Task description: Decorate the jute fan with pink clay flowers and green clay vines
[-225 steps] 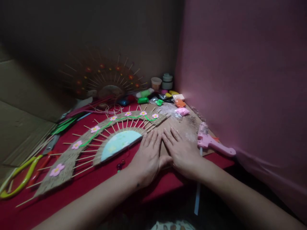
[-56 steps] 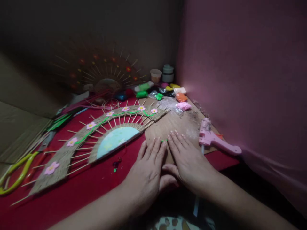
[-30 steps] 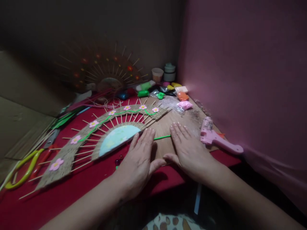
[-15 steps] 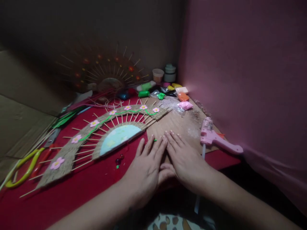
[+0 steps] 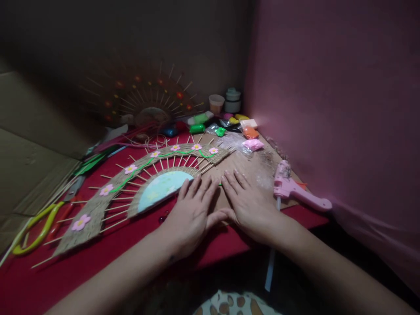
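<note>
My left hand (image 5: 193,210) lies palm down, fingers outstretched, its fingertips close to the flat edge of a decorated half-round fan (image 5: 113,192). The fan has woven bands on thin sticks, pink flowers, a green wavy line and a pale blue centre. Beside it my right hand (image 5: 246,203) rests flat on a brown board (image 5: 243,164), fingers spread slightly. The thumbs meet or nearly meet. A small green strand (image 5: 220,184) shows between the two hands' fingertips; the rest of it, if any, is hidden under them.
A pink glue gun (image 5: 292,188) lies at the right edge. Yellow-and-red-handled scissors (image 5: 46,225) lie at left. Coloured clay packets (image 5: 251,138), a small cup (image 5: 216,104) and a jar (image 5: 232,100) stand at the back. A second fan (image 5: 147,94) leans behind on the red cloth (image 5: 226,245).
Both hands have slid slightly forward over the board and their fingers have moved apart, the left hand going a little leftward. The green strand appears slightly farther right and forward.
</note>
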Demonstrator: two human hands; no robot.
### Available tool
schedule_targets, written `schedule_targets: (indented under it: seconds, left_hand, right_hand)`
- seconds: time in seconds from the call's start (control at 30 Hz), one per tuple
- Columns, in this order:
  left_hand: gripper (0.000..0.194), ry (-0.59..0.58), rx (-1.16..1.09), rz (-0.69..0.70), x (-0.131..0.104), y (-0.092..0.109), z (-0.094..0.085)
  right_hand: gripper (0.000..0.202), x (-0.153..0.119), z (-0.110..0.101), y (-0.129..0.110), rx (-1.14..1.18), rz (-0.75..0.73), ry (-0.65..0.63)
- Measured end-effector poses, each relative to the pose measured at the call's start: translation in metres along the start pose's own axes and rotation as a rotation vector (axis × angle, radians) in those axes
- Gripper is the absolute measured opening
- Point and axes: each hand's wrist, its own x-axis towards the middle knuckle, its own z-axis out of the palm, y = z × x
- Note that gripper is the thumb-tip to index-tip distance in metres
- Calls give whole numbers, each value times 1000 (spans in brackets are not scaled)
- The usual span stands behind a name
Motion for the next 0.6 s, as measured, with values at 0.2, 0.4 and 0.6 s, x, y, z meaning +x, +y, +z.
schedule_targets:
  seconds: [0.2, 0.4, 0.6]
  left_hand:
    - [67, 102, -172, -57, -7, -12, -19]
    - [74, 85, -172, 18, -7, 1, -4]
    - [75, 15, -59, 44, -18, 11, 10]
  right_hand:
    - [84, 0, -15, 7, 12, 113, -27]
    - [82, -2, -6, -2, 14, 34, 11]
    - [83, -11, 6, -6, -11, 18, 41]
